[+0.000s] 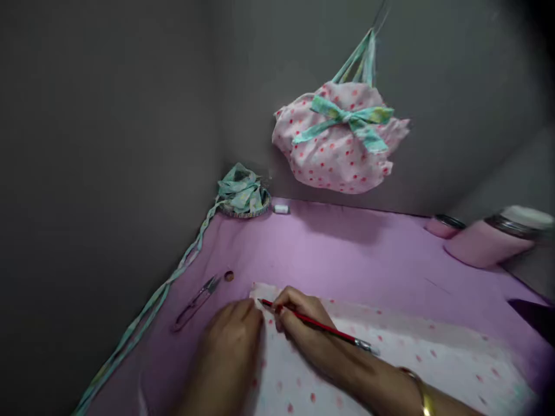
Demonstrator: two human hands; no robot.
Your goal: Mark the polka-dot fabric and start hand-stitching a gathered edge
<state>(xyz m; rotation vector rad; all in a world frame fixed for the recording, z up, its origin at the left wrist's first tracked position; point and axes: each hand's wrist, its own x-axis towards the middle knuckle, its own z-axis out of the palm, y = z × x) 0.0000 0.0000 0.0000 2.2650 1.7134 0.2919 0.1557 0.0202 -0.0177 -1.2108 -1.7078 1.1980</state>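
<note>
A white cloth with pink and red dots (312, 381) lies flat in front of me. My right hand (299, 315) pinches a red pencil (323, 325), its point on the cloth near the top left corner and its metal-capped end towards my wrist. At the cloth's left edge is my left hand (234, 332), slightly blurred, with fingers curled together over the edge. Its fingertips are partly hidden. Left of that hand lies a pair of thread snips (197, 303), and a small brown ring-like object (229, 276) sits beside their tips.
A purple cloth (260, 248) covers the table. At the back stand a small basket (245, 214) of green fabric strips and a white spool (281, 209). Pink jars (488, 242) are at the right. A dotted fabric piece with a green bow (333, 156) hangs above. Twisted strips (165, 286) trail left.
</note>
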